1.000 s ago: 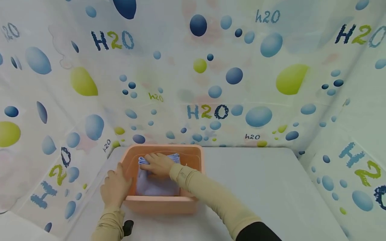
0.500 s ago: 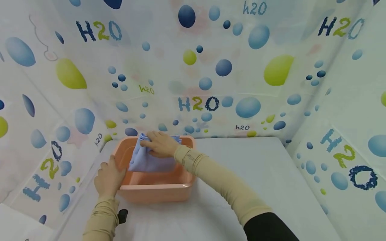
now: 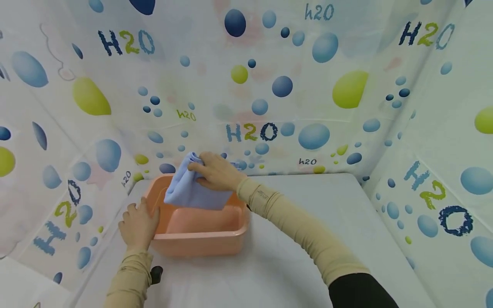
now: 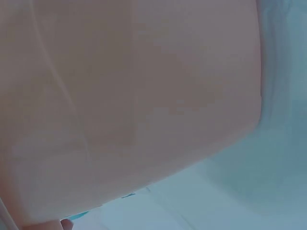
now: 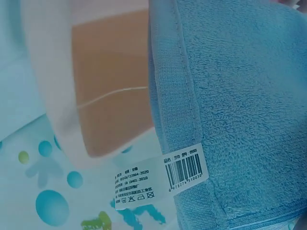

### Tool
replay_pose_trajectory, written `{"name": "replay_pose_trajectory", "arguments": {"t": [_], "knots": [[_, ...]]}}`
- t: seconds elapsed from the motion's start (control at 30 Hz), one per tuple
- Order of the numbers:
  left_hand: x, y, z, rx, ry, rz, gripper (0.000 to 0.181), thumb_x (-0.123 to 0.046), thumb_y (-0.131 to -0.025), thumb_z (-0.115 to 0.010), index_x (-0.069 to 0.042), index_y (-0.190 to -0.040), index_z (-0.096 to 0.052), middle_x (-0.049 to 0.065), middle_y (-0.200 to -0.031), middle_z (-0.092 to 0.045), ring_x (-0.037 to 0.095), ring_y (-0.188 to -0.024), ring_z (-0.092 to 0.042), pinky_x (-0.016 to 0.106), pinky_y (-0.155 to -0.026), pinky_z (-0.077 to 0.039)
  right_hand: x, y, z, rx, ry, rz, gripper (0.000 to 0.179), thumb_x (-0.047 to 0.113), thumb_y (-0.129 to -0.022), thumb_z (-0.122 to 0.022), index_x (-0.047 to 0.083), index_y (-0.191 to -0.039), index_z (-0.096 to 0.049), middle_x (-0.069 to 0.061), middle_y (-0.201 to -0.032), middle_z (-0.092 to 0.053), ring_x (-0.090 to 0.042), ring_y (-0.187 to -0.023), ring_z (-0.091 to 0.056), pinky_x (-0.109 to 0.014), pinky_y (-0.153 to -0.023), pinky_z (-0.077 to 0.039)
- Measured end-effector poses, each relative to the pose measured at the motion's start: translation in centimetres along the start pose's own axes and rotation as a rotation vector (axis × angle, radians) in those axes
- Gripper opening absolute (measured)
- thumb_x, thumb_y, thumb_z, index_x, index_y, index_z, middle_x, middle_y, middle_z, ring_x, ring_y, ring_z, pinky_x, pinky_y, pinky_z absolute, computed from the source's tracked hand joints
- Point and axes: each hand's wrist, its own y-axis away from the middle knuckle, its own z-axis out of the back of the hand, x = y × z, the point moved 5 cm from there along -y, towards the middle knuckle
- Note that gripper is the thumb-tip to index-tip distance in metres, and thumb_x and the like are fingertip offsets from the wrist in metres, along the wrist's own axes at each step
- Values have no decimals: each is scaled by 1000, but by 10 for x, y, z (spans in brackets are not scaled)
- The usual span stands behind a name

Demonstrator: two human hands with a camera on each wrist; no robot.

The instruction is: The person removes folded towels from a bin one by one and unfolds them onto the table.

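A folded light-blue terry towel (image 3: 192, 192) hangs above the basin's far side, pinched along its top edge by my right hand (image 3: 218, 172). In the right wrist view, the towel (image 5: 244, 105) shows its looped surface and hemmed edge, with a white barcode label (image 5: 160, 177) sewn on. The peach plastic basin (image 3: 198, 246) stands on the table, its visible floor bare. At its left rim, my left hand (image 3: 138, 226) grips the wall, thumb toward the inside. The basin's wall (image 4: 158, 91) fills most of the left wrist view; one fingertip peeks out at the bottom.
The white-covered table (image 3: 304, 222) spreads right and in front of the basin. A sheet printed with bubbles and H2O lettering forms the backdrop (image 3: 208, 94) behind and on both sides. A small black item (image 3: 156, 275) sits by my left wrist.
My right hand has lifted the towel from the basin's floor up above its far rim. My left hand stays on the left rim. The head view has shifted a little.
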Motion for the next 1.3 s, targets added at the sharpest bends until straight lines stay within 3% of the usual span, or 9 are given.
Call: {"name": "replay_pose_trajectory", "arguments": {"t": [0.27, 0.43, 0.5, 0.6, 0.73, 0.87, 0.97, 1.17, 1.3], "knots": [[5, 1, 10, -184, 77, 35, 35, -20, -94, -39, 5, -106, -59, 31, -110, -54, 53, -94, -51, 67, -74, -37, -4, 7, 19, -119, 7, 18, 26, 33, -92, -54, 20, -114, -46, -6, -92, -45, -18, -77, -43, -27, -68, -38], [-13, 7, 23, -274, 194, -117, 30, -20, -92, -49, 4, -104, -64, 29, -105, -58, 50, -93, -53, 62, -76, -39, -5, 12, 36, -197, -14, 34, 29, 32, -91, -56, 18, -113, -44, -7, -89, -46, -19, -77, -43, -28, -69, -38], [-27, 8, 24, -208, 293, -200, 33, -20, -93, -52, 5, -111, -61, 29, -109, -56, 48, -96, -52, 60, -78, -41, -7, 15, 43, -221, -12, 31, 30, 32, -91, -57, 18, -113, -43, -8, -88, -46, -19, -76, -43, -29, -69, -38], [-49, 10, 21, 14, 499, -278, 43, -23, -94, -51, 4, -127, -49, 28, -122, -49, 44, -109, -49, 57, -88, -41, -10, 19, 49, -244, -12, 20, 32, 32, -90, -58, 18, -113, -38, -8, -87, -44, -20, -76, -43, -29, -69, -38], [-72, 17, 12, 329, 724, -264, 61, -28, -93, -54, -4, -142, -27, 22, -139, -37, 41, -126, -39, 57, -102, -33, -13, 23, 56, -279, -44, 14, 36, 29, -89, -60, 17, -112, -34, -10, -85, -44, -21, -74, -43, -30, -67, -37], [-87, 27, 8, 507, 877, -252, 74, -27, -91, -59, -12, -146, -12, 19, -145, -29, 41, -136, -28, 58, -107, -29, -15, 28, 59, -312, -86, -12, 38, 27, -88, -61, 17, -112, -33, -12, -84, -45, -22, -74, -42, -31, -65, -37], [-98, 31, 9, 555, 966, -267, 76, -26, -91, -58, -15, -147, -8, 17, -147, -26, 40, -138, -25, 57, -107, -30, -18, 33, 59, -312, -113, -60, 37, 27, -88, -61, 18, -112, -34, -12, -87, -44, -21, -75, -41, -30, -64, -37], [-111, 27, 15, 498, 979, -259, 68, -39, -94, -50, -12, -147, -18, 11, -149, -31, 30, -137, -31, 52, -111, -28, -25, 47, 58, -210, -175, -152, 32, 25, -91, -55, 19, -117, -36, -15, -104, -39, -23, -89, -41, -31, -72, -42], [-120, 25, 19, 478, 997, -279, 64, -41, -95, -47, -12, -147, -21, 9, -148, -33, 27, -135, -33, 50, -112, -26, -34, 58, 60, -100, -267, -219, 42, 17, -88, -50, 21, -128, -36, -17, -112, -35, -25, -96, -38, -32, -76, -43]]}}
